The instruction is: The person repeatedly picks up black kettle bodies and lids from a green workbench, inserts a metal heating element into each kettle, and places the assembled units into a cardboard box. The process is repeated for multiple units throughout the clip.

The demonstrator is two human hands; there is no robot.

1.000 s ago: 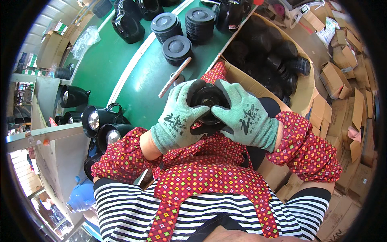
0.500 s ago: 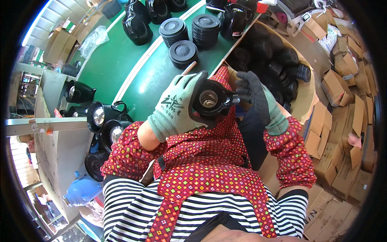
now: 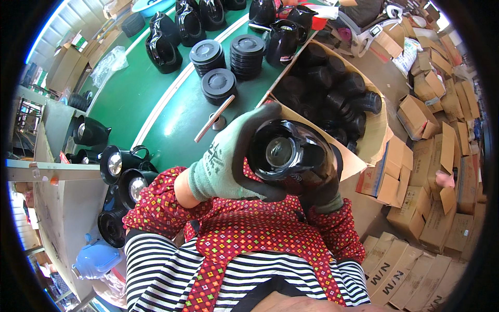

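A glossy black jug (image 3: 306, 164) is held up in front of my chest, its round opening tilted toward me with a pale, shiny disc visible deep inside. My left hand (image 3: 228, 158), in a green and black work glove, wraps round its left side. On the far right side, my right hand (image 3: 326, 195) grips it too, its fingers partly hidden behind the jug. Just beyond my left hand, a thin stick-like tool (image 3: 215, 118) lies over a small round metal piece (image 3: 218, 124) on the green table (image 3: 171, 104).
Stacked black round lids (image 3: 218, 83) stand on the table, with more black jugs (image 3: 165, 49) behind. An open carton (image 3: 382, 140) of dark cylindrical parts sits to the right. Several jugs (image 3: 115, 164) lie at left, near a blue plastic bottle (image 3: 99, 259). Cardboard boxes (image 3: 416, 208) fill the right.
My right hand has come in from the right, where it was open and apart, and now grips the jug. The jug has turned and moved nearer. The stick-like tool shows more fully.
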